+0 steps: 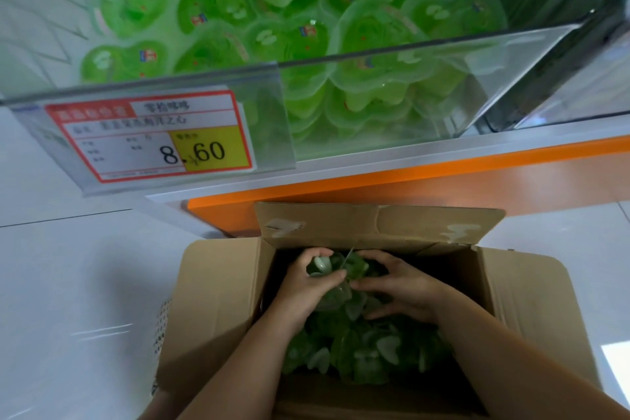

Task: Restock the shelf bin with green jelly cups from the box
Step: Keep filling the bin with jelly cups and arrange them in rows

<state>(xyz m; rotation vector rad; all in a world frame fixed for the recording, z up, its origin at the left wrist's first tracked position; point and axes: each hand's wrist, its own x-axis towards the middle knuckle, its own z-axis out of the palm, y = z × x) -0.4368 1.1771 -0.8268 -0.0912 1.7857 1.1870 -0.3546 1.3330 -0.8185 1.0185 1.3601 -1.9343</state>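
Left hand (306,286) and right hand (400,286) each grip several green jelly cups (354,266) inside one box (218,300).

Only the person's two arms are in view, both bare from the bottom edge up to the fingertips. The left hand (306,286) and right hand (399,290) are uncovered, as are the left forearm (245,361) and right forearm (511,358). The fingernails are too blurred to tell.
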